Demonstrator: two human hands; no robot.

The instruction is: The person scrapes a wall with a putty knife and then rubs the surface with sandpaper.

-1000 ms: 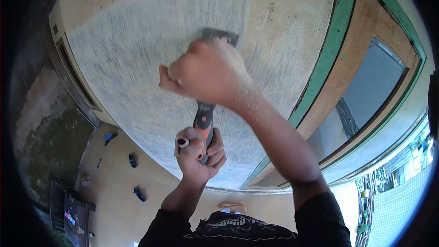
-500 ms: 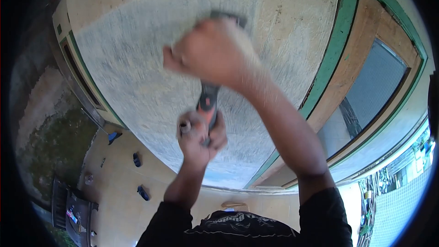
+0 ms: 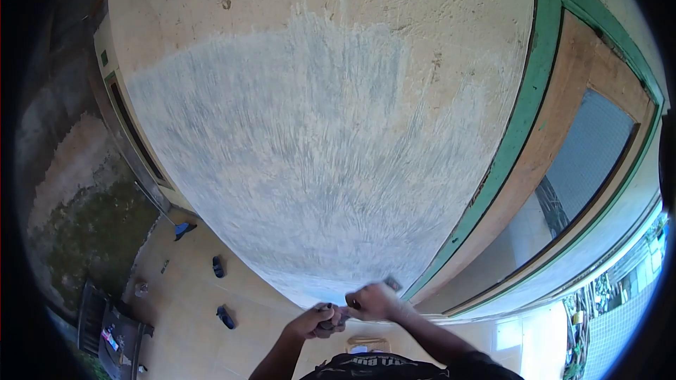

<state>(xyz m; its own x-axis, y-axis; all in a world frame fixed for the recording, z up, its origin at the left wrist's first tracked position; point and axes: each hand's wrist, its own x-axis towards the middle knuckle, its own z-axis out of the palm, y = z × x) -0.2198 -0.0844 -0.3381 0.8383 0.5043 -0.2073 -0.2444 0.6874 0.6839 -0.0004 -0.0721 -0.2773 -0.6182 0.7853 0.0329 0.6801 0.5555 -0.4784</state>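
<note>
Low in the view, in front of my chest, my two hands are close together before the bottom of the wall. My right hand [image 3: 377,300] is closed round a scraper, its small grey flat head [image 3: 393,283] showing just past my knuckles. My left hand [image 3: 322,321] wraps the handle end of the same tool, which is mostly hidden by my fingers. Above them rises the plastered wall [image 3: 303,134], cream at the top, with a wide rough patch of whitish-grey streaks below.
To the right a green door frame [image 3: 517,112] borders a wooden door [image 3: 563,98] with a glass pane. On the tiled floor at left lie dark sandals [image 3: 224,317] and a blue broom head [image 3: 184,229]. A dark bench [image 3: 120,334] stands at lower left.
Both hands, with the scraper, have come down from the upper and middle wall to the bottom of the view. The streaked patch they covered now shows.
</note>
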